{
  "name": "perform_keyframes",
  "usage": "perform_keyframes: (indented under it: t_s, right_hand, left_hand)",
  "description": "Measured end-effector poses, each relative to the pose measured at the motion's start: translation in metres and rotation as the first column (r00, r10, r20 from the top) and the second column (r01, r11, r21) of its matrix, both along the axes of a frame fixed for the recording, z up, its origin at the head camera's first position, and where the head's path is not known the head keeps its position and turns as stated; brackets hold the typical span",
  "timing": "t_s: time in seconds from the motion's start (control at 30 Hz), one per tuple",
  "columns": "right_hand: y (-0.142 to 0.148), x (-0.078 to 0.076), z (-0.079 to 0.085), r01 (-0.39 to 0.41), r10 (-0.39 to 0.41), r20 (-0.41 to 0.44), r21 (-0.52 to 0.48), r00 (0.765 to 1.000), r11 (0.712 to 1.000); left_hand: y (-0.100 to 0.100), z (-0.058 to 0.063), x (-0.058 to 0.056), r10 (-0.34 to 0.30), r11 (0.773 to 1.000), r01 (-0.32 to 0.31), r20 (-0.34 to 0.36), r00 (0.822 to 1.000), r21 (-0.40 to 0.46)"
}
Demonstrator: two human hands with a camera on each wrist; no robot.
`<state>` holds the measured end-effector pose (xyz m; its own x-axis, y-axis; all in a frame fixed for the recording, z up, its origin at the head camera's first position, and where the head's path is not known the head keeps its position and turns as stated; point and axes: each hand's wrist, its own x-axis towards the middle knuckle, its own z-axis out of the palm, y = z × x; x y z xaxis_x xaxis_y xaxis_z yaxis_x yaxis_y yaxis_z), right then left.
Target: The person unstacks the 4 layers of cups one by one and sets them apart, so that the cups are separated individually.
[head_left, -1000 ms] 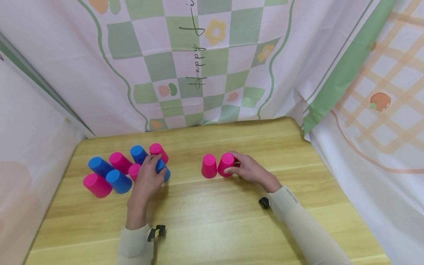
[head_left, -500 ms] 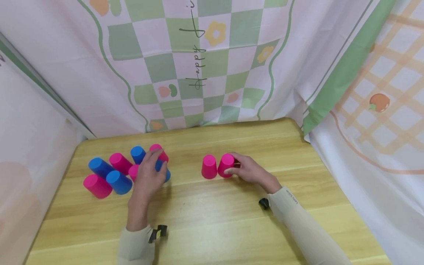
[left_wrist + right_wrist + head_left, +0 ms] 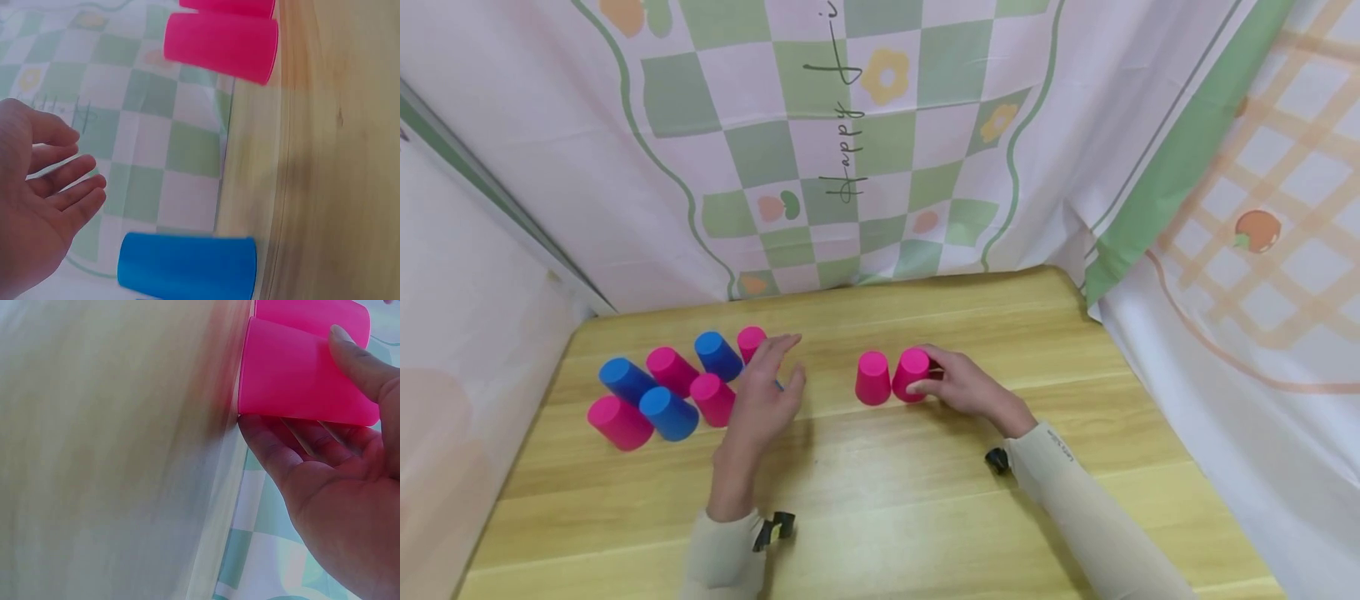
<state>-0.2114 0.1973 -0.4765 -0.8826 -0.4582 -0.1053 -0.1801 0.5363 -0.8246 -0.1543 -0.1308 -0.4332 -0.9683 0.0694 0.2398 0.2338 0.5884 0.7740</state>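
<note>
My right hand [image 3: 962, 382] holds an upside-down pink cup [image 3: 912, 375] on the table, thumb across its near side and fingers along its right side. A second pink cup [image 3: 873, 379] stands directly left of it; the right wrist view shows the held pink cup [image 3: 300, 375] overlapping the other. My left hand [image 3: 767, 400] hovers with loosely spread fingers at the right end of the cup group, holding nothing. Behind it a blue cup [image 3: 187, 265] is mostly hidden in the head view. A pink cup [image 3: 751, 342] stands just past its knuckles.
More upturned cups form two rows at the left: a pink cup [image 3: 713, 400], a blue cup [image 3: 718, 357], another blue cup [image 3: 670, 414] and several others. The wooden table [image 3: 880, 500] meets a patterned curtain [image 3: 850, 167] at its back edge and hanging cloth on both sides.
My left hand has let go of the blue cup and shifted right, its fingers opening; a pink cup behind it shows more fully. The right hand and its cup have stayed put.
</note>
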Motion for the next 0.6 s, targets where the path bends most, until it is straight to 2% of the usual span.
perform_keyframes:
  t_s: [0.23, 0.47, 0.6]
  right_hand:
    - [0.001, 0.0, 0.0, -0.002, 0.002, -0.001, -0.006, 1.0, 1.0]
    - [0.002, 0.0, 0.0, -0.01, 0.01, -0.018, -0.019, 1.0, 1.0]
    - [0.002, 0.001, 0.0, -0.016, 0.015, -0.03, -0.022, 0.999, 1.0]
  left_hand:
    - [0.025, -0.003, -0.007, -0.102, 0.994, 0.102, -0.016, 0.995, -0.034]
    - [0.046, -0.013, -0.016, -0.176, 0.983, 0.179, 0.051, 0.983, -0.049]
    - [0.056, -0.014, -0.019, -0.2, 0.976, 0.205, 0.073, 0.977, -0.072]
